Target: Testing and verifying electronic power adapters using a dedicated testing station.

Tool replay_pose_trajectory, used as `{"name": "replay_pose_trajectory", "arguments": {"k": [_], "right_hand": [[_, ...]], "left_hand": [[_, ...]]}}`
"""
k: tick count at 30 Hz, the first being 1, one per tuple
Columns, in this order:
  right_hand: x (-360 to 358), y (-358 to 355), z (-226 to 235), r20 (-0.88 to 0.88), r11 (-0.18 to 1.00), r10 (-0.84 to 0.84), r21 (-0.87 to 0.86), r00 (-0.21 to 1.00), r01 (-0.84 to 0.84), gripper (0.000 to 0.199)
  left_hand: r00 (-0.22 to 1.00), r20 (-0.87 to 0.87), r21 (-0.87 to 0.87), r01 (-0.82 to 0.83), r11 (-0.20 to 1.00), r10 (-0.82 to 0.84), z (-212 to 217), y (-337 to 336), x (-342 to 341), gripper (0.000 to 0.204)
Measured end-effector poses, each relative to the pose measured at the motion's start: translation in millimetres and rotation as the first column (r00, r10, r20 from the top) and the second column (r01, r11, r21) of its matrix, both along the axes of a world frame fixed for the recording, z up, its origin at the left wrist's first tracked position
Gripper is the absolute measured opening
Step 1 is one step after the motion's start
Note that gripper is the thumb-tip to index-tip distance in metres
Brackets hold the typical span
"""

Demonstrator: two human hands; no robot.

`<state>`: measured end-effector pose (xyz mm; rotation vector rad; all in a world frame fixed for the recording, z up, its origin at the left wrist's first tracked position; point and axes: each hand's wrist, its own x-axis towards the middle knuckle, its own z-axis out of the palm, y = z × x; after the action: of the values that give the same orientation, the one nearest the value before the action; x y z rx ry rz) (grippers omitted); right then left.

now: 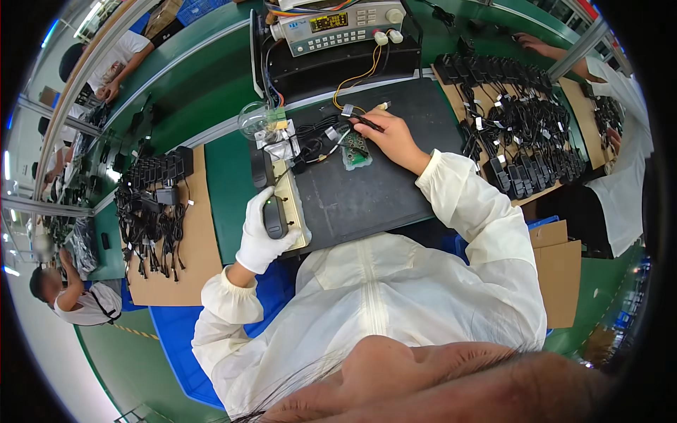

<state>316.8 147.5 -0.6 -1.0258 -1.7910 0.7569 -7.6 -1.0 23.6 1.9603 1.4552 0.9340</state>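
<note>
Green bench, black mat (367, 190). Left hand (262, 233), gloved, fingers wrapped around adapter (273, 215), steadying it. Right hand (391, 134) pinches probe (368, 124), tip just above circuit board (355, 149) beside fingertips.

1. A small screen (328, 22) glows yellow on a grey box with buttons, far above the right hand (392, 137).
2. A shiny silver bag (280, 148) lies left of that hand, above the gloved left hand (262, 236).
3. A brown cardboard box (558, 271) sits low, right of both hands.
</note>
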Motion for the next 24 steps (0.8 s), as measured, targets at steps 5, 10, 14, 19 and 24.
{"name": "replay_pose_trajectory", "arguments": {"k": [5,10,14,19,24], "right_hand": [[-0.1,-4.6,3.5,0.128,0.996,0.026,0.086,0.991,-0.037,0.022],[2.7,-4.0,12.1,0.204,0.997,0.074,-0.02,0.976,-0.071,0.023],[0.1,-13.2,15.7,0.125,0.988,0.027,0.148,0.992,-0.045,0.02],[-5.2,-67.2,79.3,0.13,0.891,0.195,0.391,0.972,-0.231,0.027],[-43.5,-151.5,94.0,-0.627,0.512,0.528,-0.304,0.573,-0.804,0.037]], "left_hand": [[0.997,-0.075,0.245,0.048,0.968,-0.031,-6.6,-1.8,-6.9,0.075],[0.915,0.394,0.239,-0.009,0.971,-0.088,58.4,-31.1,-9.3,0.09],[0.776,0.566,0.411,0.028,0.911,-0.279,88.7,-41.7,-8.7,0.102],[0.83,0.417,0.584,0.069,0.809,-0.372,81.9,-39.9,12.1,0.11],[0.93,0.156,0.522,0.208,0.827,-0.332,87.5,-25.3,67.1,0.101]]}}
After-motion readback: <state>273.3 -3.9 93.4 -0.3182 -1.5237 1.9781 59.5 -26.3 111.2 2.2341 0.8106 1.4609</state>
